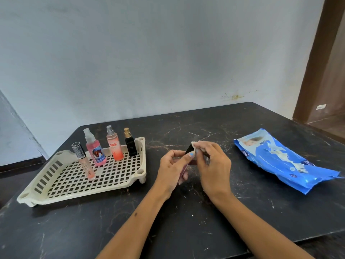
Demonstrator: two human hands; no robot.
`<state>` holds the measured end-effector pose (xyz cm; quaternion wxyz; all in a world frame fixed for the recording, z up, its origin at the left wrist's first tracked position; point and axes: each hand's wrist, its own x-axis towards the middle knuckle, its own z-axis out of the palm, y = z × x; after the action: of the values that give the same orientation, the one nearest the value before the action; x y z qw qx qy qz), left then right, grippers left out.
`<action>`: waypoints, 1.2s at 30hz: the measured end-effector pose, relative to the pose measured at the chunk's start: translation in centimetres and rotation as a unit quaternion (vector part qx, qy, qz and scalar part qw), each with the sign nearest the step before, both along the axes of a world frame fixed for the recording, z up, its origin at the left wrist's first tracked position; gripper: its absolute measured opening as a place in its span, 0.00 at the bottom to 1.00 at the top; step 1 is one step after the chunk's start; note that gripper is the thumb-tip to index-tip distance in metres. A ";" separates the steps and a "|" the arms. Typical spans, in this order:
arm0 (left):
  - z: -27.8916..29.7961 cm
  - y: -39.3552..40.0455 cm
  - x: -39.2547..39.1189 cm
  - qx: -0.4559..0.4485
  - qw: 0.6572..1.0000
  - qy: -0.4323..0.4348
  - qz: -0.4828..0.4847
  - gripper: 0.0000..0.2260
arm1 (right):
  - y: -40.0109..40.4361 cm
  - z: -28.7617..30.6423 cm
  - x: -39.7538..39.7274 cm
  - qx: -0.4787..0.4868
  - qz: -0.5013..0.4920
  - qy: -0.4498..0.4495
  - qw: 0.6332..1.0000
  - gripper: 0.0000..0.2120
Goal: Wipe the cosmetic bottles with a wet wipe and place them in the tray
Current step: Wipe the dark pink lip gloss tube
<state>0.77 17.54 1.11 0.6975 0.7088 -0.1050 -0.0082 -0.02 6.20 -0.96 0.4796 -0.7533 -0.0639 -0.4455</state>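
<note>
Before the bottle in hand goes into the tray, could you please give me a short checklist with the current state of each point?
1. Small bottle held by left hand: ok.
2. Wet wipe against the bottle, in right hand: ok.
3. Bottle wiped all over: cannot tell, the hands hide most of it.
4. Free space in the tray: ok, its near half is open.
5. Four bottles in the tray upright: ok.
6. Wipes pack clear of the path to the tray: ok, it lies on the right.

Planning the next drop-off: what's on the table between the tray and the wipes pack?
In the head view, only both hands: left hand holding a small bottle, right hand wiping it. Tray, wipes pack.
</note>
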 end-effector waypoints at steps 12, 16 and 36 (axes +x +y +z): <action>-0.1 0.7 0.6 -0.074 0.996 0.052 0.016 0.28 | 0.9 0.0 -0.9 -0.053 0.111 -0.018 0.992 0.07; 0.0 0.8 0.7 -0.075 0.995 0.060 -0.040 0.13 | 0.5 0.0 -0.5 -0.003 0.054 0.011 0.998 0.06; -0.7 1.2 2.1 -0.234 0.955 0.181 -0.013 0.20 | 1.9 -0.7 -1.3 -0.215 0.171 -0.079 0.958 0.07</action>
<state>2.87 18.71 0.45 0.8511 0.5107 0.0152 -0.1207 -1.30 8.13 -1.67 0.3686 -0.7789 -0.3242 -0.3903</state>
